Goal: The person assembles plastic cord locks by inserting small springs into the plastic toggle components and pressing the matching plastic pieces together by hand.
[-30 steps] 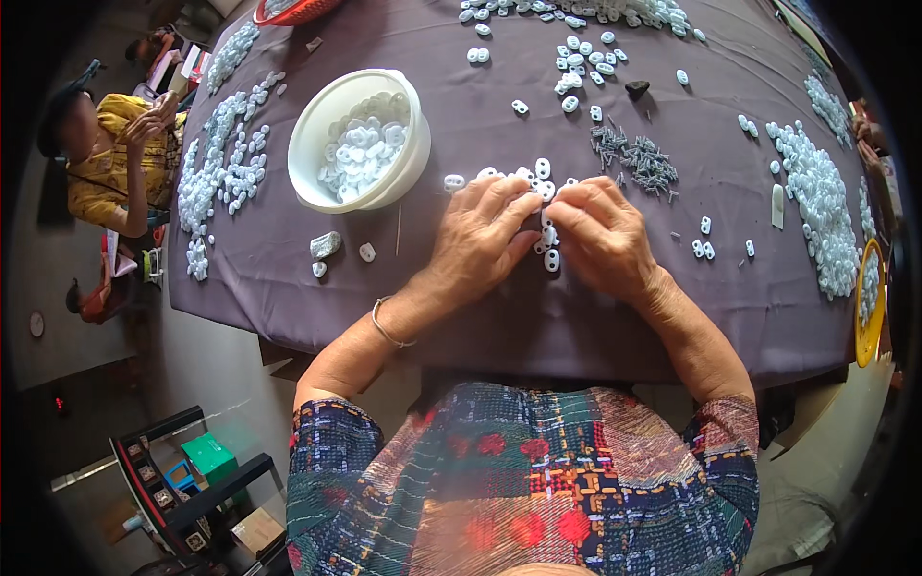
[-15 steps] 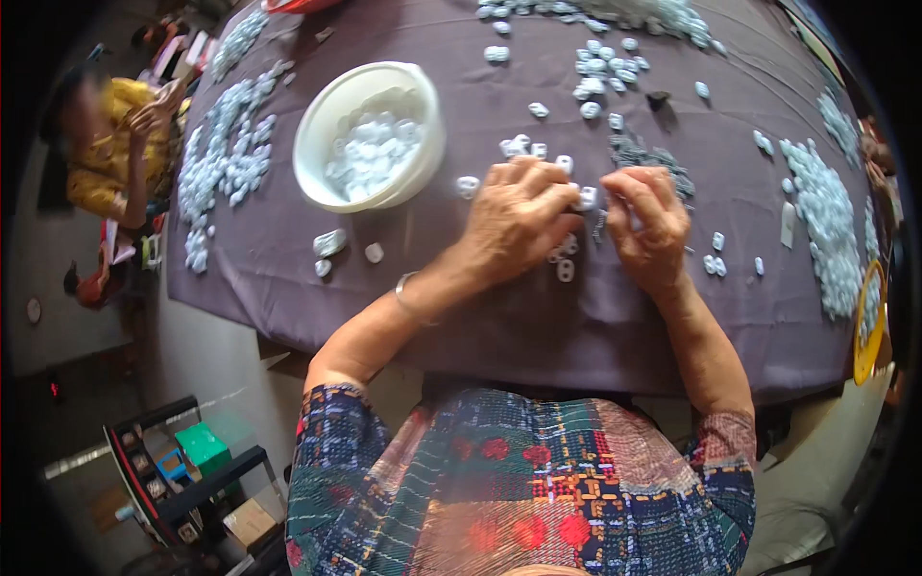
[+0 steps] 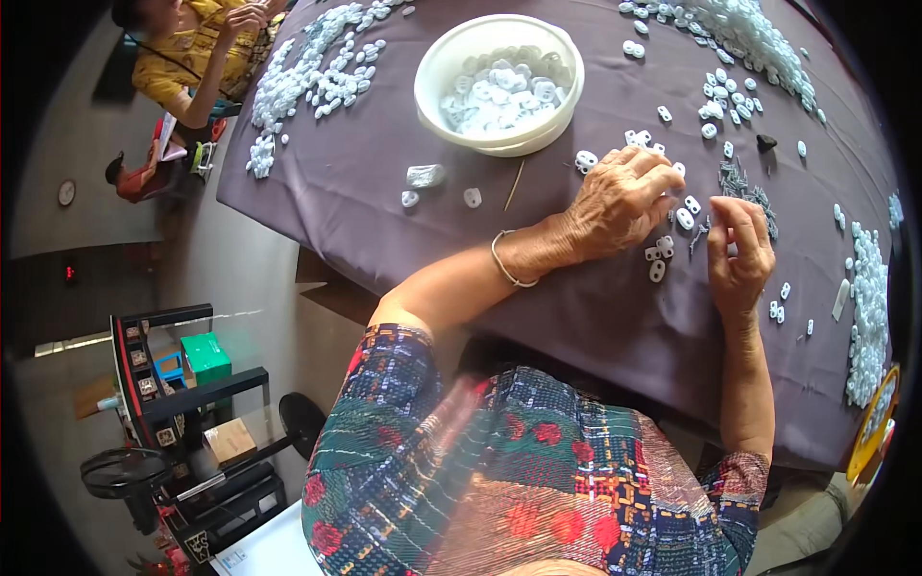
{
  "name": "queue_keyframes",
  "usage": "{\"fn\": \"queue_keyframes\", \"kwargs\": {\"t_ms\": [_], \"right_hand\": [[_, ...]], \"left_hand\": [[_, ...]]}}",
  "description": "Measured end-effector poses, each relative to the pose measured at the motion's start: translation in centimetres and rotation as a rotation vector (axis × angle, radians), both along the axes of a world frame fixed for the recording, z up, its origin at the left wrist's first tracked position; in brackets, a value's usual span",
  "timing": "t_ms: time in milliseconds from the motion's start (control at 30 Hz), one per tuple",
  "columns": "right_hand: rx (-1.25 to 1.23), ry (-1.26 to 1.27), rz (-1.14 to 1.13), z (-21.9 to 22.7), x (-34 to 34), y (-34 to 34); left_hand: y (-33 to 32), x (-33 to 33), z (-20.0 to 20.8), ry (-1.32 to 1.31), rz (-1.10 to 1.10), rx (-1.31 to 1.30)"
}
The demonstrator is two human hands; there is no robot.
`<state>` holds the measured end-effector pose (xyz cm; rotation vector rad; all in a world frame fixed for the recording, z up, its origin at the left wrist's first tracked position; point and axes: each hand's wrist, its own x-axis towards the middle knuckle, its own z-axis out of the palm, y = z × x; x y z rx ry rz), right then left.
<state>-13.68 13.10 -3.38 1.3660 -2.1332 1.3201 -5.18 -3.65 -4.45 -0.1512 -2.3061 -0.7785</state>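
My left hand [image 3: 629, 204] rests low over the table, palm down with curled fingers, among small white oval plastic pieces with two holes. Its fingertips are partly hidden, and anything between them cannot be made out. To its right, my right hand [image 3: 740, 252] is closed in a pinch, thumb against fingers; a bit of something white shows inside it. Between the hands lies a loose white two-hole piece [image 3: 685, 219]. More white pieces [image 3: 657, 271] lie just below. A heap of small grey metal pins [image 3: 747, 192] sits beyond my right fingertips.
A cream plastic bowl [image 3: 428, 101] with many white pieces stands on the dark tablecloth [image 3: 355, 206]. A thin stick [image 3: 514, 185] lies near it. Heaps of white pieces [image 3: 869, 317] line the table's sides and far end. At upper left sits a person in yellow [image 3: 197, 58].
The head view has turned left, so the table and bowl stand farther right in the picture. Both hands keep nearly the same place over the pieces.
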Motion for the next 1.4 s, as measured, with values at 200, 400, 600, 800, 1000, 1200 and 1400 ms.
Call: {"fn": "queue_keyframes", "kwargs": {"t_ms": [200, 400, 600, 800, 1000, 1200, 1400], "right_hand": [[-0.002, 0.029, -0.022, 0.4, -0.1, 0.5], [-0.110, -0.115, -0.064, 0.0, -0.2, -0.5], [-0.074, -0.069, -0.059, 0.1, -0.4, 0.2], [-0.066, -0.068, -0.040, 0.3, -0.4, -0.1], [-0.064, -0.053, -0.041, 0.2, -0.5, 0.0], [-0.051, -0.049, -0.021, 0.3, -0.4, 0.1], [-0.032, -0.094, 0.034, 1.1, 0.5, -0.1]], "left_hand": [[-1.1, 0.2, 1.1, -0.061, 0.019, -0.077], [-3.0, 0.7, 0.5, -0.205, 0.087, 0.107], [-2.5, 0.2, 1.4, -0.192, 0.006, 0.000], [-1.8, 0.6, 1.8, -0.241, -0.080, -0.070], [-1.7, 0.4, 1.0, -0.239, -0.048, -0.070], [-1.2, 0.7, 1.8, -0.236, -0.004, -0.152], [-1.8, 0.7, 1.3, -0.111, 0.054, -0.106]]}}
